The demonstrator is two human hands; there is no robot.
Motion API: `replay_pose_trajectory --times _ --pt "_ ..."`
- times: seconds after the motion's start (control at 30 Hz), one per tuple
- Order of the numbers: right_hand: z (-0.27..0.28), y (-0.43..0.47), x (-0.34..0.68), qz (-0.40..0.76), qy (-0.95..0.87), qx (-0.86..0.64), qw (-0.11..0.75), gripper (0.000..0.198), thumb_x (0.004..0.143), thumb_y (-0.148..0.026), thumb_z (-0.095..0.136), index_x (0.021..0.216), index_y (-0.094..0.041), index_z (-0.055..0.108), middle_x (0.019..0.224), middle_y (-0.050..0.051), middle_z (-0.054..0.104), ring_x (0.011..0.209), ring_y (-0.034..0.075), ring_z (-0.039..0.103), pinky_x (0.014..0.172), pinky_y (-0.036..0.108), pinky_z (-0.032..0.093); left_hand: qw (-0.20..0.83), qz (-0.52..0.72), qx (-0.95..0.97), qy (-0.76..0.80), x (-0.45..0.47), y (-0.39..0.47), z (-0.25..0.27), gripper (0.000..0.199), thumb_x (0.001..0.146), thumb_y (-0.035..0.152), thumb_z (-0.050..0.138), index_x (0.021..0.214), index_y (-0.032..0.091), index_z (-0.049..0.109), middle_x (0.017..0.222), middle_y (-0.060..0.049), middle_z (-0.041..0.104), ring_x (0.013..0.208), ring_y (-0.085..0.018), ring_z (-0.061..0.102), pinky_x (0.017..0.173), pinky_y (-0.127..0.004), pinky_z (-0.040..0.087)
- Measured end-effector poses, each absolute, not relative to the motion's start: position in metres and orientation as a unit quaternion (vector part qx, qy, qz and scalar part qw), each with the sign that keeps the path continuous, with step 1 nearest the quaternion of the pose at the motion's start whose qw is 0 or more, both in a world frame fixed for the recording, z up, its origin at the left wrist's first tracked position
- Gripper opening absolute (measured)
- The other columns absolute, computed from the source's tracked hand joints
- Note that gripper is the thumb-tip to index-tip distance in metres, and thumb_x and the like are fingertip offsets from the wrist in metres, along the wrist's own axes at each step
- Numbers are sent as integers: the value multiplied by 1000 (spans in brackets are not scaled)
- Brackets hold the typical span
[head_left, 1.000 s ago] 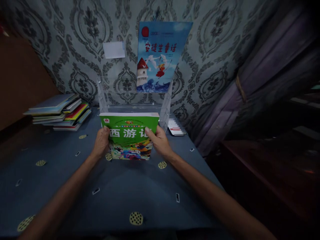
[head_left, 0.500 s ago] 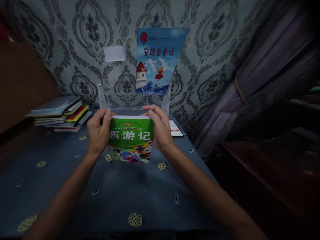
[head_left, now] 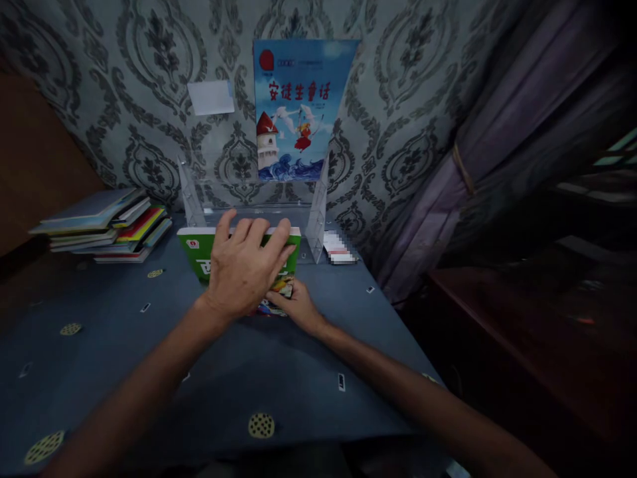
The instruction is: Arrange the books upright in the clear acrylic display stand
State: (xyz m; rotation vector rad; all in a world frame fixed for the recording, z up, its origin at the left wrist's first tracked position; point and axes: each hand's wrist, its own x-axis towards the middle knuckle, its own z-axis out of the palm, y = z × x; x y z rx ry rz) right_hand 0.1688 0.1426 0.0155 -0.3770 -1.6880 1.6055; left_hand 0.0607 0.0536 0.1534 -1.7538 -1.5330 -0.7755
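A green book [head_left: 196, 251] with white lettering and a colourful picture stands tilted above the tabletop. My left hand [head_left: 243, 269] lies across its front cover, fingers bent over the top edge, hiding most of the title. Low on the book's right side, my right hand [head_left: 302, 307] grips it with the thumb on the cover; its other fingers are hidden behind. Just behind the book is a clear plastic stand [head_left: 318, 226]. A blue book [head_left: 293, 113] with a tower and waves on its cover is upright above that stand.
A pile of books [head_left: 107, 219] lies at the left back of the dark blue tablecloth [head_left: 164, 345]. On the right, a phone [head_left: 340, 247] with a blurred screen lies near the table edge. A white card [head_left: 211, 97] is against the patterned wall; a tied purple curtain [head_left: 448, 179] hangs right.
My left hand has moved from the book's left edge onto its front and top. My right hand has slid down to the lower right side. The view has shifted slightly.
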Motion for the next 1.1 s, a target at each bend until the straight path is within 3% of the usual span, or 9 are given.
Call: replay_pose_trajectory --times 0.1,0.2,0.43,0.6,0.7,0.83,1.0,1.1 --pt "-2 149 180 650 -698 -124 275 51 69 -55 85 103 -18 74 96 4 78 89 21 72 90 38 57 295 -293 -688 -595 57 48 161 30 101 46 52 109 21 69 90 -7 67 93 -28 65 95 -44 46" --pt "-8 155 185 633 -725 -114 244 46 73 -53 83 103 -18 77 100 5 79 96 24 73 96 42 56 274 -291 -702 -589 53 40 167 38 100 55 51 91 21 66 79 -5 62 84 -25 63 85 -37 46" --pt "0 154 196 522 -779 -107 330 35 90 -43 68 113 -18 75 111 6 78 103 24 73 95 41 57 271 -378 -703 -538 45 18 168 53 98 68 43 76 23 59 68 -3 54 69 -22 55 82 -39 44" --pt "7 157 211 317 -851 -113 404 45 94 -16 50 136 -22 66 138 9 68 128 24 64 110 45 50 268 -526 -658 -467 34 7 143 58 104 62 24 68 24 51 66 -1 52 67 -20 49 96 -46 43" --pt "4 154 219 200 -896 -157 364 54 91 -7 48 140 -25 64 144 10 63 134 25 60 112 48 50 156 -649 -557 -494 22 5 116 64 102 67 26 59 24 47 64 -1 49 68 -19 49 100 -44 43" --pt "0 142 223 100 -937 -182 282 55 92 -6 51 140 -29 64 144 10 63 134 28 60 108 48 55 -30 -740 -400 -540 -4 -2 83 70 94 78 31 52 23 45 70 -3 53 75 -18 55 92 -37 49" --pt "2 122 220 70 -963 -141 217 52 90 -9 64 137 -31 66 140 9 67 131 29 63 102 46 60 -136 -723 -358 -575 -46 -15 49 63 81 81 54 55 24 54 81 -8 69 104 -26 65 103 -41 48" --pt "7 116 221 82 -972 -107 195 37 90 -30 74 127 -25 72 133 12 71 128 31 64 99 47 60 -205 -672 -386 -598 -68 -21 36 59 77 80 60 62 24 64 89 -11 75 108 -31 68 103 -45 49"
